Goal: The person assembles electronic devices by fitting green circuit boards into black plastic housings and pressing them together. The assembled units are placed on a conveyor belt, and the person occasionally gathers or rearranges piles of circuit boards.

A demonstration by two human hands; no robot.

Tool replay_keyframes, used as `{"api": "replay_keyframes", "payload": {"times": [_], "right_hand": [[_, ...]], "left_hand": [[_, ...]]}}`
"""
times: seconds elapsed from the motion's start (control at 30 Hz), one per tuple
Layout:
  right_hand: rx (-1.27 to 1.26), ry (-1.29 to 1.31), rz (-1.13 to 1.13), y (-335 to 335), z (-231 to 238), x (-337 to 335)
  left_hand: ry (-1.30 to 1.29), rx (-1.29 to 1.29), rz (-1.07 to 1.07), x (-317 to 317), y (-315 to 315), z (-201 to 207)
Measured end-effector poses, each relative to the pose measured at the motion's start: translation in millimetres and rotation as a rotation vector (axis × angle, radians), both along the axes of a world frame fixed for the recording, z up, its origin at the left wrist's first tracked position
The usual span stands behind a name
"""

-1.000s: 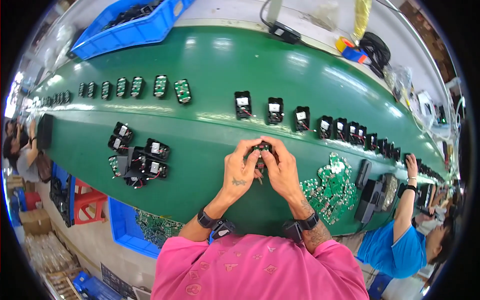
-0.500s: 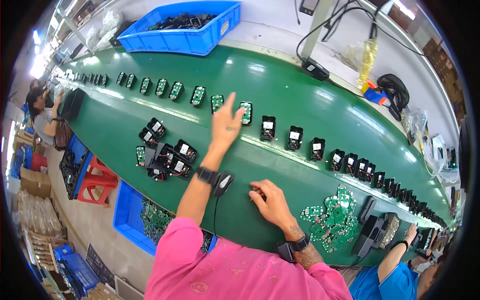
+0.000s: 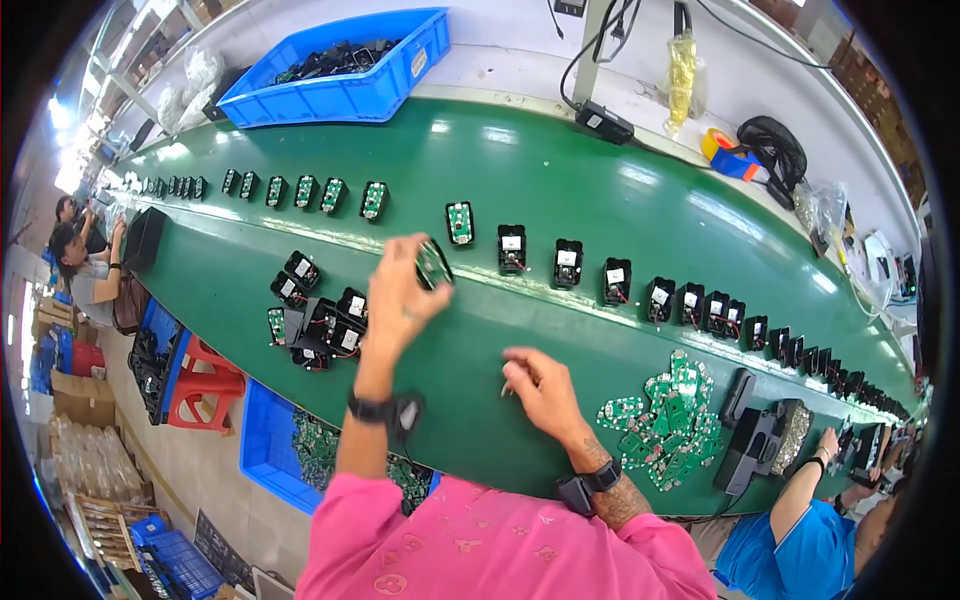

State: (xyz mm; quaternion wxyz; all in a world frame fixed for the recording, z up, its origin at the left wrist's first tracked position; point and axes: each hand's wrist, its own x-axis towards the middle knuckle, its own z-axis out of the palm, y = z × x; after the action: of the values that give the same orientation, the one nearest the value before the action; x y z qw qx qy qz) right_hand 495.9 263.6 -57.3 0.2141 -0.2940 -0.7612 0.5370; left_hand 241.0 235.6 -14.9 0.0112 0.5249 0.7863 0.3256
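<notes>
My left hand (image 3: 398, 300) grips a black plastic housing with a green circuit board (image 3: 433, 266), tilted and lifted off the line. My right hand (image 3: 545, 392) hovers over the near part of the bench, fingers curled and pinched; a small thing seems to show at the fingertips, too small to name. Beyond my left hand stands another housing with a green board (image 3: 460, 223). To its right, a housing with a white label and red wires (image 3: 512, 249) begins a long row. A cluster of black housings (image 3: 322, 322) lies left of my left forearm.
A pile of loose green circuit boards (image 3: 665, 425) lies to my right, beside a black device (image 3: 745, 450). A blue bin of black parts (image 3: 330, 95) stands at the back. Below the bench edge sits another blue bin (image 3: 262, 440). A co-worker in blue (image 3: 800, 535) works at right.
My left hand has taken a housing with a board out of the row and drawn it back toward me. My right hand stays nearly in place. The view has shifted slightly.
</notes>
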Motion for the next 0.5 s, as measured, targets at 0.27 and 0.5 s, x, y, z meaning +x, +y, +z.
{"api": "replay_keyframes", "payload": {"times": [0.27,0.5], "right_hand": [[-0.014,0.156,-0.052,15.5,28.4,21.0],[0.158,0.139,-0.181,1.2,40.3,40.6]], "left_hand": [[-0.416,0.033,-0.286,139.8,-57.0,-2.1],[-0.929,0.178,-0.275,161.2,-47.9,-13.1]]}}
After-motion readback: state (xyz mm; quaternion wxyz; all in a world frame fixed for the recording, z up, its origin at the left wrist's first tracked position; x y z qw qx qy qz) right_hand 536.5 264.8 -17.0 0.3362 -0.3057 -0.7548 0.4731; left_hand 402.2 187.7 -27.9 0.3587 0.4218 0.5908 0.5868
